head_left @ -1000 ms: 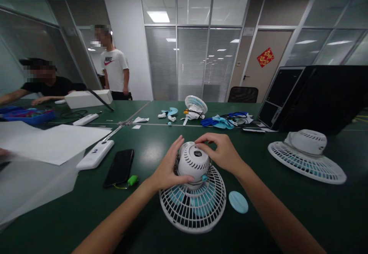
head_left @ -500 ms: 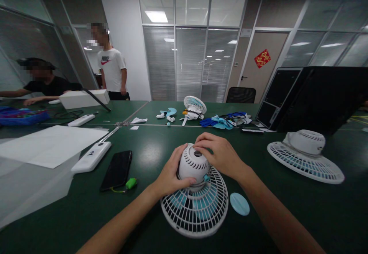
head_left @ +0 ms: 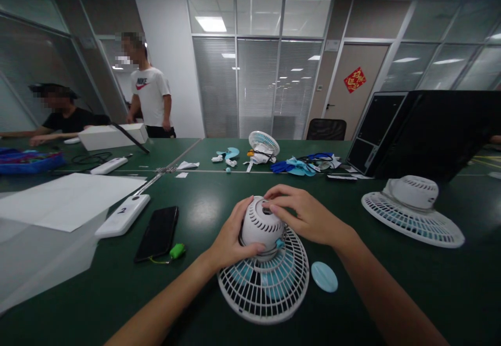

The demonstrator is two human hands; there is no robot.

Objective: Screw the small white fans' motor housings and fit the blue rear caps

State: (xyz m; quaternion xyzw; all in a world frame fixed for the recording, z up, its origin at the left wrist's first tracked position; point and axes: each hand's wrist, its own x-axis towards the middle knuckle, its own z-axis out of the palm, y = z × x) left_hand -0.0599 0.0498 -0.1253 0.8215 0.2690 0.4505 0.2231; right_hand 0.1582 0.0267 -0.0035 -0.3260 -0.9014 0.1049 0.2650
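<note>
A white fan [head_left: 264, 288] lies grille down on the green table, with light blue blades under its grille and its rounded motor housing on top. My left hand [head_left: 230, 236] is wrapped round the left side of the housing. The fingers of my right hand [head_left: 301, 210] are pinched together over the dark opening at the top of the housing; what they hold, if anything, is too small to tell. A light blue round disc [head_left: 324, 276] lies on the table to the right of the grille.
A second fan [head_left: 410, 210] lies at the right before a black monitor [head_left: 434, 132]. A black phone [head_left: 157, 233], a white power strip [head_left: 123, 216] and white sheets [head_left: 70, 200] are at the left. Farther back are a third fan [head_left: 264, 145], blue gloves [head_left: 282, 167] and two people.
My right fingertips have shifted slightly at the opening on top of the housing, and more of the dark opening shows differently. My left hand keeps its place. The view has moved slightly.
</note>
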